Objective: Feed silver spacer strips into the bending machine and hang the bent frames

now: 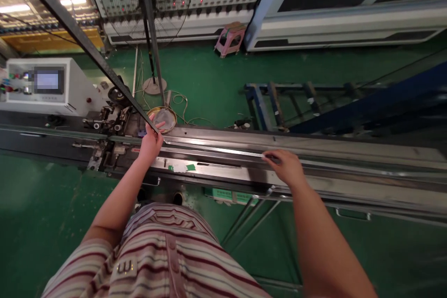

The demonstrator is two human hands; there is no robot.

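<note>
My left hand [151,143] is closed around the lower end of a long dark metal bar [101,63], which slants up to the top left; some of its fingers point outward. Between my hands a narrow shiny perforated metal strip [223,150] lies along the steel bed [349,186] of a long bench machine. My right hand [285,166] pinches this strip near its right part. Whether the strip and the slanted bar are one piece I cannot tell. A roller mechanism [111,121] sits just left of my left hand.
A control box with a screen [49,81] stands at the left. Behind the bench are a round yellow-rimmed pan [171,126], a standing fan [153,84], a pink stool [230,39] and a blue frame [260,107]. Metal rods [244,219] project below the bench front.
</note>
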